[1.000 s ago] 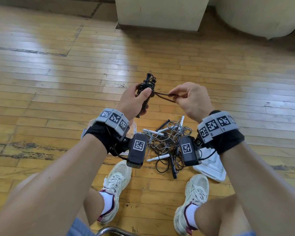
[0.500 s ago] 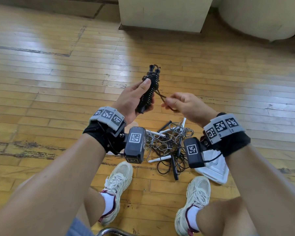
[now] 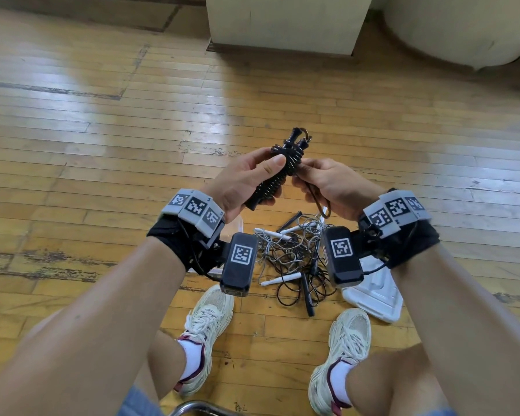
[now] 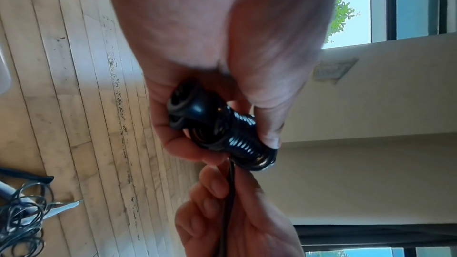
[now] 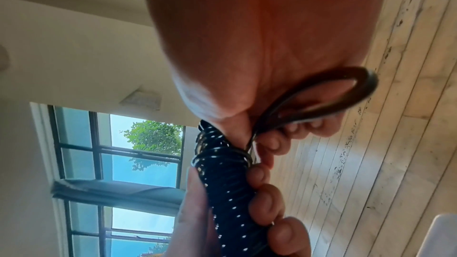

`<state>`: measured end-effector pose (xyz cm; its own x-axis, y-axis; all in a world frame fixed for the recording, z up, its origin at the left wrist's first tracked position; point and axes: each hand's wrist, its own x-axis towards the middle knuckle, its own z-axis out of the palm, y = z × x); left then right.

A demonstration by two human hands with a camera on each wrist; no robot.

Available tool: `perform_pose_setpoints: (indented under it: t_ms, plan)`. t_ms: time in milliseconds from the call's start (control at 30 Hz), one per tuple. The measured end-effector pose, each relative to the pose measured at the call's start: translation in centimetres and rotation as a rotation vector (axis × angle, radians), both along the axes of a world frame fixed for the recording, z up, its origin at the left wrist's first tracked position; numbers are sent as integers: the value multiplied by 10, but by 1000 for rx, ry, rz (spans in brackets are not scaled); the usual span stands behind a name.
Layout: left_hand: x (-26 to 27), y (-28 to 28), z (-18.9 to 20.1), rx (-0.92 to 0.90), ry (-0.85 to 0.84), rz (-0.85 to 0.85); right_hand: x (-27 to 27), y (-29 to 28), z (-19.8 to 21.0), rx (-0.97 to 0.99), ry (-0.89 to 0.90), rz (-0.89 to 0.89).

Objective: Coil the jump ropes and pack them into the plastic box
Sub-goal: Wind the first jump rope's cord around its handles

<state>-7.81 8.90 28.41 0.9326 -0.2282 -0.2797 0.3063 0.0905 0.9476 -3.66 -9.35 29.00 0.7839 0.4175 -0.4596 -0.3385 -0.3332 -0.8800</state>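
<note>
Left grip (image 3: pixel 243 181) clamping wound black rope (image 3: pixel 278 175), right grip (image 3: pixel 327 184) pinching its tail; floor tangle (image 3: pixel 291 253) uncoiled, nothing boxed.

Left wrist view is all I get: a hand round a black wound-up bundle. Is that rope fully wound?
Observer: Not quite. The right wrist view shows a loose loop of cord not yet wound on. The right hand pinches it beside the coiled rope that the left hand grips.
Operator: I glimpse some cords in my corner. Where are they?
Observer: In the head view, that tangle of ropes lies on the floor just ahead of the person's shoes.
Operator: And the box?
Observer: Only a clear corner of the plastic box shows past the left wrist.
</note>
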Motion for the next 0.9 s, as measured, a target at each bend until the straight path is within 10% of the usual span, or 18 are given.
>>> perform_pose_setpoints:
  t_ms: [300, 567, 900]
  plan:
    - [3, 4, -1, -21, -28, -14, 2, -6, -1, 146, 163, 65]
    - [3, -3, -7, 148, -23, -39, 5, -10, -12, -291, -252, 182]
    - [13, -11, -21, 392, -158, 266, 3, 9, -11, -182, -61, -175]
